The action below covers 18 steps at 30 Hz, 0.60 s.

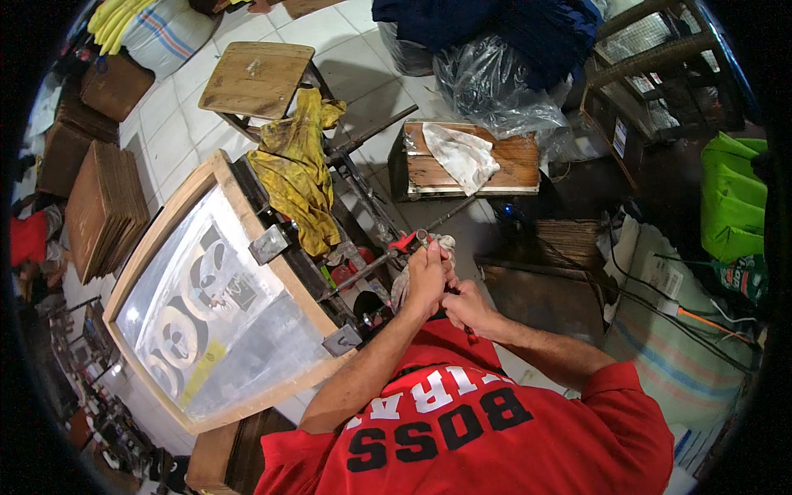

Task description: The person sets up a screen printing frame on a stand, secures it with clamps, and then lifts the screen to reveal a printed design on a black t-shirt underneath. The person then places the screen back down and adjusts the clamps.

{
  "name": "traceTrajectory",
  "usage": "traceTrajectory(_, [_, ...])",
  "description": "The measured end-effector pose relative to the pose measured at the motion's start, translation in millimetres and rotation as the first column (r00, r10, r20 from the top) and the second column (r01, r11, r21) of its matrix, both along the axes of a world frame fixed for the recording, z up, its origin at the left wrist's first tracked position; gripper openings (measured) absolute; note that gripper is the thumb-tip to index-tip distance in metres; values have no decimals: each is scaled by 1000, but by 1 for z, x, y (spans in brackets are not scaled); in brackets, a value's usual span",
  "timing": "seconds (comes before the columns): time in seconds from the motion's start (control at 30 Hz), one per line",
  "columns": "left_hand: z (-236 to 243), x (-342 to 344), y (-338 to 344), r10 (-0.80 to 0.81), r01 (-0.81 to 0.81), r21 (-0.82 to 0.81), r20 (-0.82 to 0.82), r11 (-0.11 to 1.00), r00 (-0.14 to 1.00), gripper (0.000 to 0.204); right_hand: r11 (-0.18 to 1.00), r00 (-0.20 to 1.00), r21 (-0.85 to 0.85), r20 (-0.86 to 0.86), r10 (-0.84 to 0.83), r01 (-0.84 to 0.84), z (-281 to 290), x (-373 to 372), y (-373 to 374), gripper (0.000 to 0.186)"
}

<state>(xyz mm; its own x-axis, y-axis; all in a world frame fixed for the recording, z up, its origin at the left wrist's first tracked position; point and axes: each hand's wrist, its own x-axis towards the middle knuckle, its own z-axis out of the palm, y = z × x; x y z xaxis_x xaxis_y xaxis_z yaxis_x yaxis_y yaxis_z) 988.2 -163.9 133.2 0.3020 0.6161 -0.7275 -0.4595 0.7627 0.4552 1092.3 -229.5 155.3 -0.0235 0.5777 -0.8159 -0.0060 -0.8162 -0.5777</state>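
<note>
My left hand (427, 276) is closed around a small part with a round metal ring (422, 236) at its top. A whitish rag (446, 243) shows beside its fingers. Just below and to the right, my right hand (469, 308) is closed on a thin dark tool with a red end (470, 332); its kind is unclear. Both hands are close together in front of my red shirt. Left of them, a wood-framed printing screen (295, 318) is clamped at its edge to a metal stand (363, 202). A red piece (403, 242) sits on the stand near my left fingertips.
A stained yellow cloth (297, 173) hangs over the stand. Behind are a wooden stool (256, 78) and a wooden box (516, 165) with a white cloth (458, 157). Stacked boards (103, 206) stand left. Loose cables (660, 289) cross a large sack (676, 346) at right.
</note>
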Motion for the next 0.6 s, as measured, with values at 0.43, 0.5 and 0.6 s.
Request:
traceTrajectory(0.43, [-4, -9, 4, -50, 50, -2, 51, 999, 997, 32, 994, 995, 30, 9, -103, 103, 4, -17, -5, 16])
traceTrajectory(0.5, [-4, -8, 2, -40, 40, -6, 69, 999, 997, 32, 997, 997, -25, 21, -74, 75, 7, -15, -1, 16])
traceTrajectory(0.6, [-7, -11, 0, -51, 44, 66, 121, 997, 991, 33, 997, 1000, -71, -6, -23, 22, 10, -9, 7, 17])
